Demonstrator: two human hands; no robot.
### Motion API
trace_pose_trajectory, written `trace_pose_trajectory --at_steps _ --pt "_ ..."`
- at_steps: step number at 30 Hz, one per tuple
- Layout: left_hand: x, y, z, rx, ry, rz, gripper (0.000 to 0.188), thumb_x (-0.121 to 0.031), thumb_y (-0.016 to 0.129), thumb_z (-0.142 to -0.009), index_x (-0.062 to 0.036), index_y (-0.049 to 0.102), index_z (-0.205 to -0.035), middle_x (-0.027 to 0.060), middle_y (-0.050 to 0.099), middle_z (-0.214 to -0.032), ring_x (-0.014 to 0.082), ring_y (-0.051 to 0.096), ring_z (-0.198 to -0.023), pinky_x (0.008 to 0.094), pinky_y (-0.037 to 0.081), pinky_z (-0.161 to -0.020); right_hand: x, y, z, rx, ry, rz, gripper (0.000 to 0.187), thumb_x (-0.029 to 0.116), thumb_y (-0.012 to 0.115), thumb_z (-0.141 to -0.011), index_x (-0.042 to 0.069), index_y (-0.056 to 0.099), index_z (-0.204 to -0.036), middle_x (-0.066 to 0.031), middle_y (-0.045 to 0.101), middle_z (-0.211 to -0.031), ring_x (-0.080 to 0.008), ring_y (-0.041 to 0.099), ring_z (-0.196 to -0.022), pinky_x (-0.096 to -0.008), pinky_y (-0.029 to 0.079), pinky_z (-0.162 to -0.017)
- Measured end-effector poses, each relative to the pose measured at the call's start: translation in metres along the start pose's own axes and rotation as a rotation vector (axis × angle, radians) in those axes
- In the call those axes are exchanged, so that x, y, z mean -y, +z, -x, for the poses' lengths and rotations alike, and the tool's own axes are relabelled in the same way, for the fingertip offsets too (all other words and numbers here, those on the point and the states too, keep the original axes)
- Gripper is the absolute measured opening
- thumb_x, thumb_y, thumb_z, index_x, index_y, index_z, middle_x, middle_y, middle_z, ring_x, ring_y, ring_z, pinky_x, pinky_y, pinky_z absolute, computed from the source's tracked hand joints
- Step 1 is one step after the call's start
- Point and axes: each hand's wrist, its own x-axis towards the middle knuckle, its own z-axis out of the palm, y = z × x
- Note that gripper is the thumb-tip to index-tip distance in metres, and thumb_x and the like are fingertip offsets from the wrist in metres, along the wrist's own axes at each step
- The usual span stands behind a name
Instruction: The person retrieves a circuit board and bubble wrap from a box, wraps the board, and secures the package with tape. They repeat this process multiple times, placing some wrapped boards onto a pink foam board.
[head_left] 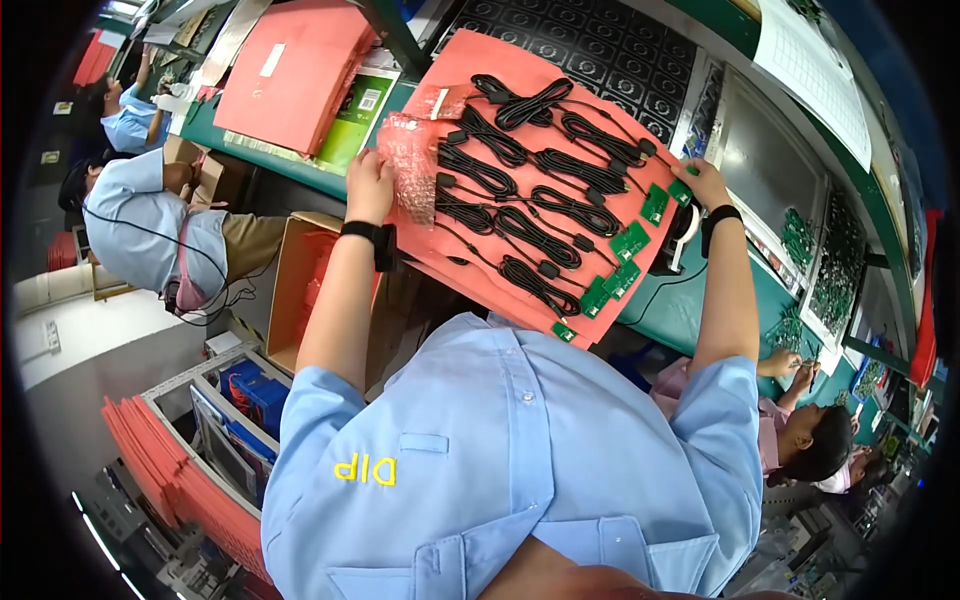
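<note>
Okay, my left hand (370, 187) touches the pink sheet (460, 62) by bubble wrap (408, 165), right hand (703, 183) opposite; can't tell either grip. Coiled black cables (537, 238), green circuit boards (629, 241) on top.

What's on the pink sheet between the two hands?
Coiled black cables, green circuit boards and bubble wrap lie on the pink sheet. What the cables cover is hidden.

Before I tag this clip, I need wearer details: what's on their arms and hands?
Left hand and right hand are gloveless, each with a black wristband, the left's bulkier. The shirt sleeves are short and light blue.
</note>
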Motion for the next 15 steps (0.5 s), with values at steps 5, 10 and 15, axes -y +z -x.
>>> trace_pose_trajectory --at_steps 5,10,15 --pt "0.01 -0.008 -0.024 0.366 -0.58 0.772 0.02 -0.016 0.056 -0.086 0.0031 0.057 -0.092 0.0196 0.061 -0.091 0.0329 0.059 -0.08 0.0382 0.046 -0.074 -0.006 0.025 -0.003 -0.222 -0.128 0.127 0.055 0.036 0.077 -0.069 0.005 0.062 -0.111 -0.0144 0.065 -0.1 -0.0251 0.063 -0.09 -0.0343 0.048 -0.082" --pt "0.027 -0.02 -0.028 0.404 -0.398 0.481 0.021 -0.017 0.055 -0.086 0.0026 0.056 -0.093 0.025 0.06 -0.094 0.0419 0.056 -0.084 0.0431 0.046 -0.077 0.019 0.004 -0.009 0.053 0.088 0.055 0.061 0.032 0.08 -0.067 0.003 0.06 -0.115 -0.0136 0.061 -0.109 -0.0237 0.06 -0.098 -0.0319 0.046 -0.085" --pt "0.006 -0.02 -0.001 0.347 -0.139 0.101 0.021 -0.019 0.053 -0.087 -0.0003 0.056 -0.096 0.025 0.06 -0.096 0.0426 0.056 -0.086 0.046 0.045 -0.078 0.011 0.005 0.01 -0.109 -0.055 0.181 0.059 0.034 0.082 -0.063 0.004 0.063 -0.11 -0.0143 0.062 -0.103 -0.0257 0.062 -0.09 -0.0341 0.048 -0.081"
